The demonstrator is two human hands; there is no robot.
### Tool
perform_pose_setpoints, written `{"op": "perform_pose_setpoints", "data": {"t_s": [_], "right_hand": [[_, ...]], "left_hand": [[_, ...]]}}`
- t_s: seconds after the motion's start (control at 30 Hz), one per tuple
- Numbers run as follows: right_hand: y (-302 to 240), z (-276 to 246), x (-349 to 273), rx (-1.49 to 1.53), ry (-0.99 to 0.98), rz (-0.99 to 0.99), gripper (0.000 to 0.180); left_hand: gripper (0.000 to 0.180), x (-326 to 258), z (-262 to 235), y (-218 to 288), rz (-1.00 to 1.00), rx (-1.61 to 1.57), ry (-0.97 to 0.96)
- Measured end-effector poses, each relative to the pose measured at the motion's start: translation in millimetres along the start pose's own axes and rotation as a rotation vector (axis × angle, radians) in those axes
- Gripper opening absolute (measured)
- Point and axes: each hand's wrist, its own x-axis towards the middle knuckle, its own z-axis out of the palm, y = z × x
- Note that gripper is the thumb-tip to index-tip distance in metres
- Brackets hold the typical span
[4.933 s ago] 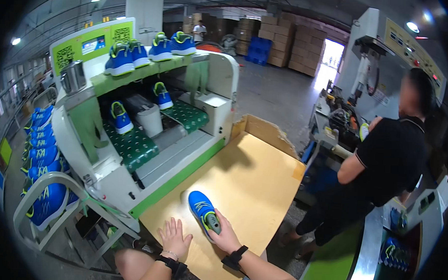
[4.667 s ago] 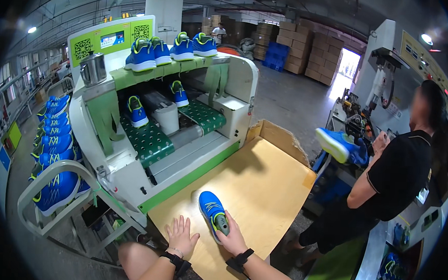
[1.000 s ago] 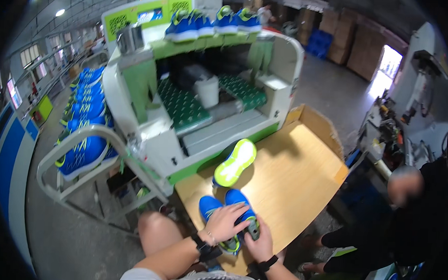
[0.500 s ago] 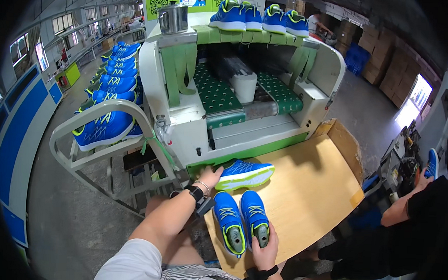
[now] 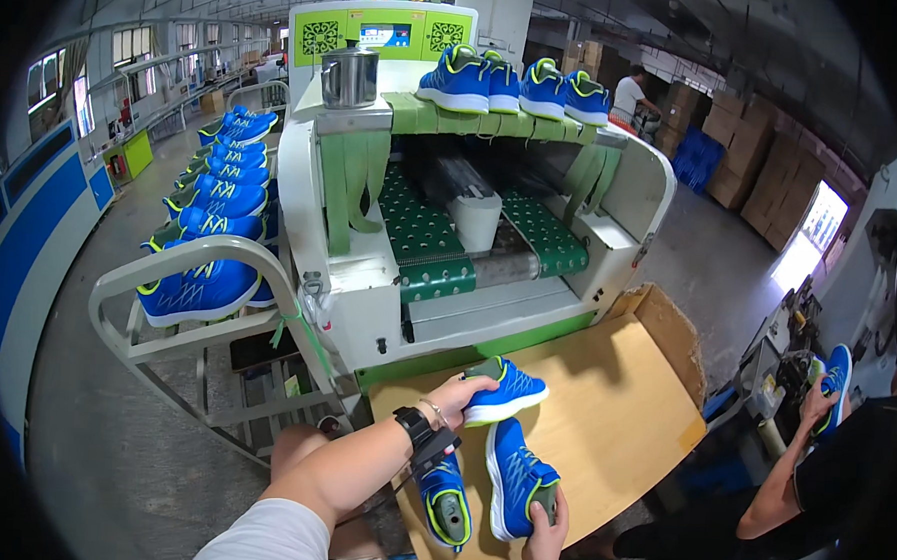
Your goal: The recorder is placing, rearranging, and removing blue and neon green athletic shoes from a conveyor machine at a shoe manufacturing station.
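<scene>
Three blue running shoes with lime trim are at the wooden board before me. My left hand (image 5: 460,397) grips one blue shoe (image 5: 517,391) by its heel end, toe pointing right, its white and lime sole edge showing. My right hand (image 5: 545,534) is closed round the heel of a second shoe (image 5: 517,478), which is tilted with its white sole turned left and its toe away from me. The third shoe (image 5: 447,505) stands to the left, partly hidden by my left wrist, untouched. A grey-green last (image 5: 450,510) with a hole fills its opening.
A conveyor machine (image 5: 567,325) with green perforated belts stands beyond the board (image 5: 603,407). Shoes (image 5: 512,88) and a metal mug (image 5: 350,79) sit on top. At left, a rack (image 5: 259,262) carries several blue shoes. A co-worker (image 5: 810,476) at right holds another shoe (image 5: 836,382).
The left hand's shoe has turned more upright and shifted slightly. My right hand has tilted its shoe onto its side, away from the third one. The co-worker has raised their shoe.
</scene>
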Motion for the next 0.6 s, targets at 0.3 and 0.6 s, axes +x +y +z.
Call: {"op": "perform_pose_setpoints", "data": {"t_s": [0.3, 0.6], "right_hand": [[-138.0, 71.3, 187.5, -0.240, -0.132, -0.480, 0.059], [-172.4, 278.3, 391.9, -0.976, -0.151, -0.641, 0.092]], "left_hand": [[0.084, -61.9, 82.3, 108.2, 1.004, 0.237, 0.182], [0.099, 73.9, -0.1, 195.0, 1.144, 1.013, 0.955]]}}
